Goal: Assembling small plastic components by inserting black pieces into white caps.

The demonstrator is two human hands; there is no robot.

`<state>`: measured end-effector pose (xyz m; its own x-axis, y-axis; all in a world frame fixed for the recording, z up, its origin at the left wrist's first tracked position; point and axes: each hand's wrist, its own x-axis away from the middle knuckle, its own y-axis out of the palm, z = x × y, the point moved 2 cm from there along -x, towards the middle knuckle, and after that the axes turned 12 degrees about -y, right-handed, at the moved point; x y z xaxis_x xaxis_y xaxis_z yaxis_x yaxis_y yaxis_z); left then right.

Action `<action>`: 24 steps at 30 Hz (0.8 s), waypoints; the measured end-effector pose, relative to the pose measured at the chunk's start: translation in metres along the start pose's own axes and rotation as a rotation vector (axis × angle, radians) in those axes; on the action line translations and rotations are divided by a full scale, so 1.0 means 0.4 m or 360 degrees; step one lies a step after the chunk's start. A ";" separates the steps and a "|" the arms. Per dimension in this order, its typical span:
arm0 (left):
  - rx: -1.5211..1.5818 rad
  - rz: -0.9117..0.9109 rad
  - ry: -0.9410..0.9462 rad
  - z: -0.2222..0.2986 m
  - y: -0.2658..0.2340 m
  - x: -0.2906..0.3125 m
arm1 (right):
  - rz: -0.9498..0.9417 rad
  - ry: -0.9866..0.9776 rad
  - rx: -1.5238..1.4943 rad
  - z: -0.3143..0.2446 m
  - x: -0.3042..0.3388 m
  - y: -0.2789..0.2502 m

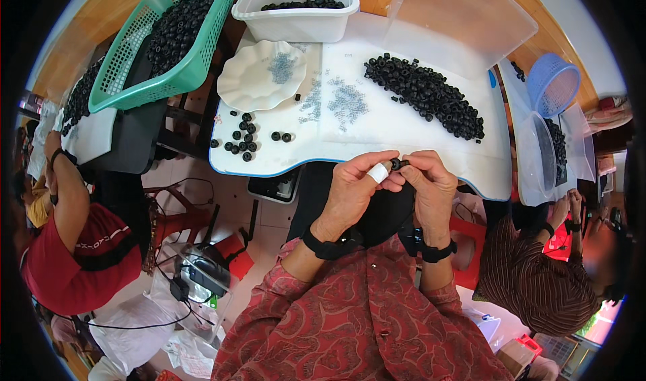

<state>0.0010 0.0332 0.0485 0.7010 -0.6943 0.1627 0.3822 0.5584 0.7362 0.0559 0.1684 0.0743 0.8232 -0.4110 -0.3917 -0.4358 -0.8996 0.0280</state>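
Observation:
Close to the table's front edge, my left hand (353,182) and my right hand (431,179) meet fingertip to fingertip, both closed. Pinched between them is a small black round part (396,164); it may be two pieces, too small to tell. White tape wraps a digit of my left hand. Beyond my hands lies a large heap of black ring-like parts (427,98). Small clear pieces (346,104) are scattered at mid-table, with more in a cream scalloped plate (232,85). Several black round parts (247,137) sit in a loose group near the plate.
A white tub (296,24) of black parts stands at the back; a green basket (111,78) holds more at the left. A clear plastic panel (464,18) rises behind the heap. People sit on both sides, near a blue basket (553,84) on the right.

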 end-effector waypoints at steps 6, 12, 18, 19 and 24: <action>0.0020 0.0016 0.0025 0.000 0.002 0.000 | -0.0021 -0.0019 0.0078 -0.008 0.000 0.001; 0.0063 0.0022 0.0001 -0.014 -0.013 -0.003 | -0.0046 -0.0049 0.0199 -0.017 0.004 0.005; 0.0051 0.0031 -0.0056 -0.012 -0.009 0.001 | -0.0064 -0.0140 0.0333 -0.021 0.008 0.007; 0.0051 0.0031 -0.0057 -0.012 -0.008 0.002 | -0.0064 -0.0140 0.0333 -0.022 0.008 0.007; -0.0246 0.0143 -0.0025 0.000 -0.003 0.010 | -0.0128 -0.0237 0.0401 -0.038 0.003 0.011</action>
<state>0.0033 0.0297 0.0484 0.7274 -0.6448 0.2347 0.4074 0.6810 0.6085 0.0603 0.1616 0.0879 0.8045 -0.2972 -0.5142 -0.4633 -0.8558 -0.2302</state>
